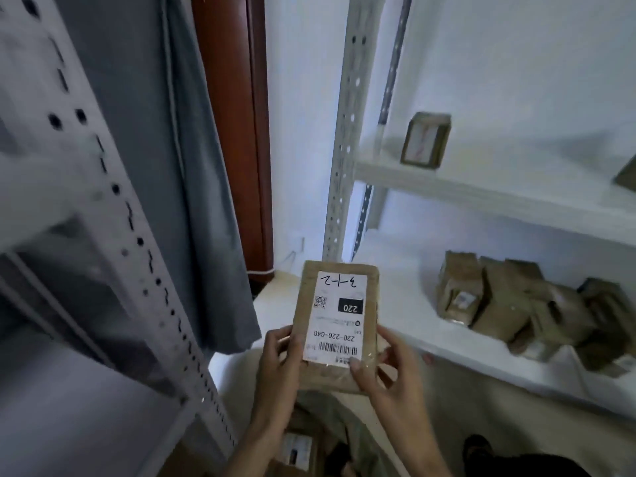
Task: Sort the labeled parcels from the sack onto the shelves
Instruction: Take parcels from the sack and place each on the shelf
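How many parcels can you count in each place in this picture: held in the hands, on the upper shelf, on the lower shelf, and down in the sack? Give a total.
Held parcel, gripped by left hand and right hand: 1
Upper shelf: 1 whole upright parcel; another cut off at the edge is not counted
Lower shelf: a heap of parcels, too blurred to count
Sack: at least 1 labelled parcel
Total clearly countable: 3

"220", "220-220-G40" on parcel label [339, 315]

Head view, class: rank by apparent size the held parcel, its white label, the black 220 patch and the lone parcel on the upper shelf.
1. Held parcel, gripped by both hands
2. White label
3. Lone parcel on the upper shelf; it stands farther away, so its true size is unsure
4. Black 220 patch
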